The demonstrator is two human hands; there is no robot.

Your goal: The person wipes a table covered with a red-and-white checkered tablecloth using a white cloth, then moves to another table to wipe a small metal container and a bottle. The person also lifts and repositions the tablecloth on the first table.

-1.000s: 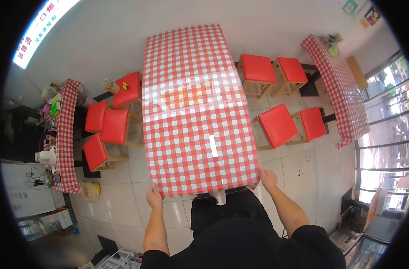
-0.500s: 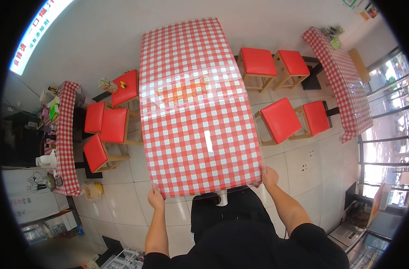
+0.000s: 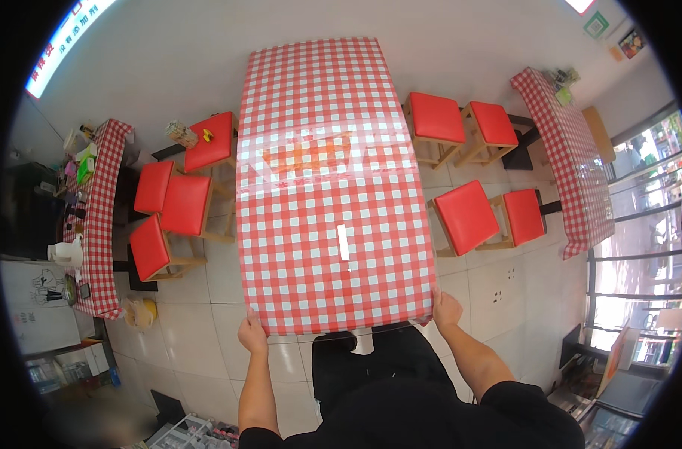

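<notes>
Red-seated wooden stools point(image 3: 466, 217) stand on pale floor tiles point(image 3: 187, 325) near a whitish wall point(image 3: 169, 60), bright windows point(image 3: 632, 278) at right.

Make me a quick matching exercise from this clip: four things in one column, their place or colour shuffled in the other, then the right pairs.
Things
1. Left hand
2. Middle tablecloth
3. Small yellow thing
4. Right hand

Place or colour
A. On a red stool
B. At the cloth's near right corner
C. At the cloth's near left corner
D. Red and white checks

Pairs: 1-C, 2-D, 3-A, 4-B
</notes>
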